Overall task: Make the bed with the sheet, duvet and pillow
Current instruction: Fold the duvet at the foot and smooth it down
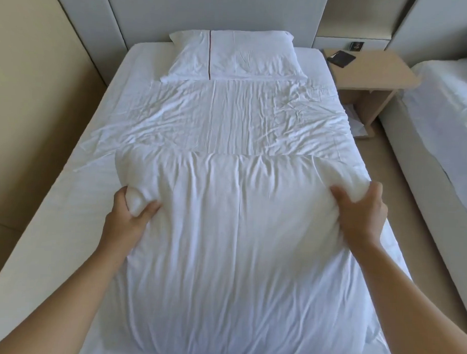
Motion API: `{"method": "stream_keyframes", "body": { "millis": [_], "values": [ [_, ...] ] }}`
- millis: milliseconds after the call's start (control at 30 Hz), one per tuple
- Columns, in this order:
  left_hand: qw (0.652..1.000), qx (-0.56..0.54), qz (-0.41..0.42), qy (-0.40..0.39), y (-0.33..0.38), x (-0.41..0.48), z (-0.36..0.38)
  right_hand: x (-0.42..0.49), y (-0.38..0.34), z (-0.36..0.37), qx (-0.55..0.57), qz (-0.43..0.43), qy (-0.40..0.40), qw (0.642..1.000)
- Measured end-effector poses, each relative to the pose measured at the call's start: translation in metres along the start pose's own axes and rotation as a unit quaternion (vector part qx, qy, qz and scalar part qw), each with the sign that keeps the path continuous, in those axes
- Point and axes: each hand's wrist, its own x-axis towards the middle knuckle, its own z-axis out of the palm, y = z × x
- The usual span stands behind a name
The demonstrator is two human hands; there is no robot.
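One white duvet (238, 243) covers the near half of the bed (48, 218). Two hands grip it: the left hand (132, 211) bunches its left edge, the right hand (358, 215) its right edge. One pillow (244, 58) lies at the head, on one wrinkled sheet (229, 118).

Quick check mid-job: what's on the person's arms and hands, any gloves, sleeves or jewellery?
Nothing worn shows. The left hand and right hand are ungloved, with no rings, watch or wristband visible. The left forearm and right forearm are bare to the frame edge, without sleeves.
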Motion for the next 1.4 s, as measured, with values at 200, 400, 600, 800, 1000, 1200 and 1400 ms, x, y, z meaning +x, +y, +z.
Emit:
{"method": "stream_keyframes", "body": {
  "millis": [200,400,600,800,1000,1200,1400],
  "values": [
    [0.997,0.052,-0.002,0.064,0.0,0.063,0.048,0.057,0.018,0.071,-0.04,0.054,-0.034,0.997],
    [0.988,0.093,-0.097,0.081,-0.058,0.117,0.104,0.085,0.062,0.169,-0.092,0.093,-0.059,0.99],
    [0.985,0.099,-0.104,0.092,-0.106,0.173,0.167,0.124,0.097,0.247,-0.115,0.073,-0.009,0.991],
    [0.986,0.102,-0.095,0.093,-0.113,0.164,0.165,0.12,0.103,0.238,-0.12,0.068,-0.027,0.99],
    [0.987,0.111,-0.111,0.028,-0.082,0.1,0.131,0.083,0.105,0.166,-0.178,0.061,-0.103,0.977],
    [0.958,0.279,0.021,0.065,-0.036,0.07,0.084,0.046,0.04,0.126,-0.243,-0.091,-0.067,0.963],
    [0.873,0.39,0.273,-0.106,0.029,0.052,0.113,0.001,-0.007,0.142,-0.329,-0.315,-0.161,0.876]
  ]
}}
